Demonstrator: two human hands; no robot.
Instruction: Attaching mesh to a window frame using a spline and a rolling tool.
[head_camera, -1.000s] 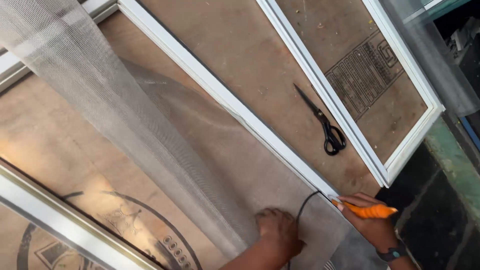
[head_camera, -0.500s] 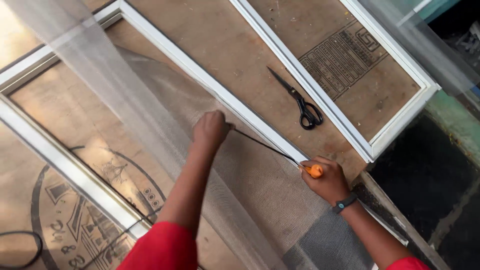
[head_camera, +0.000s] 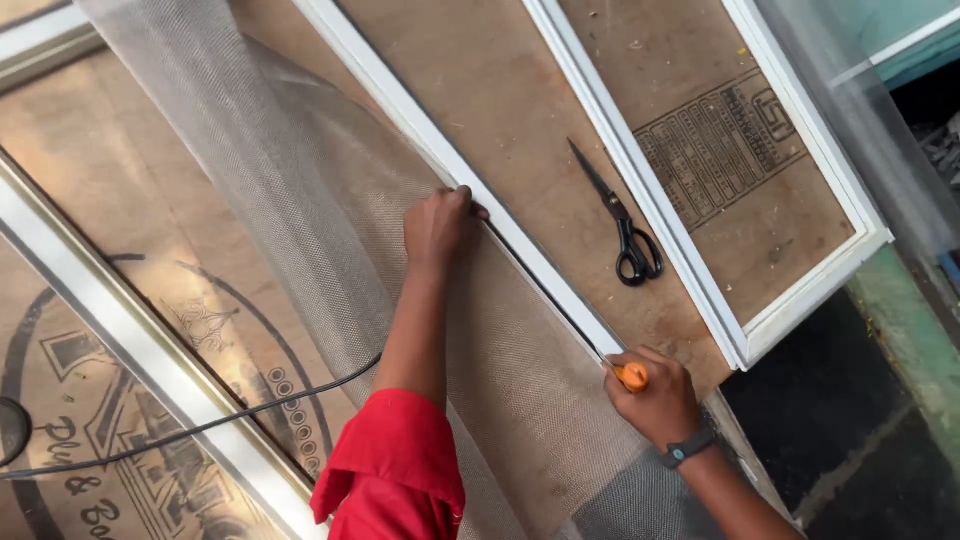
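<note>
My left hand (head_camera: 437, 225) presses a thin black cord (head_camera: 545, 290) against the white frame rail (head_camera: 470, 185), with grey mesh (head_camera: 330, 200) under it. The cord runs along the rail's edge down to my right hand (head_camera: 655, 400), which is closed around an orange-handled tool (head_camera: 631, 375) whose tip sits at the rail's groove. The mesh drapes across the frame from the upper left and lies loose over the plywood board (head_camera: 500, 80).
Black scissors (head_camera: 622, 225) lie on the plywood between the two white frames. A second white frame (head_camera: 800, 180) sits at the right. Another pale rail (head_camera: 130, 330) crosses the lower left, with a black cable (head_camera: 200, 430) over it. A dark floor lies at the right.
My left hand has stayed on the cord at the rail while my right hand with the orange tool sits lower along the rail. The view has shifted closer.
</note>
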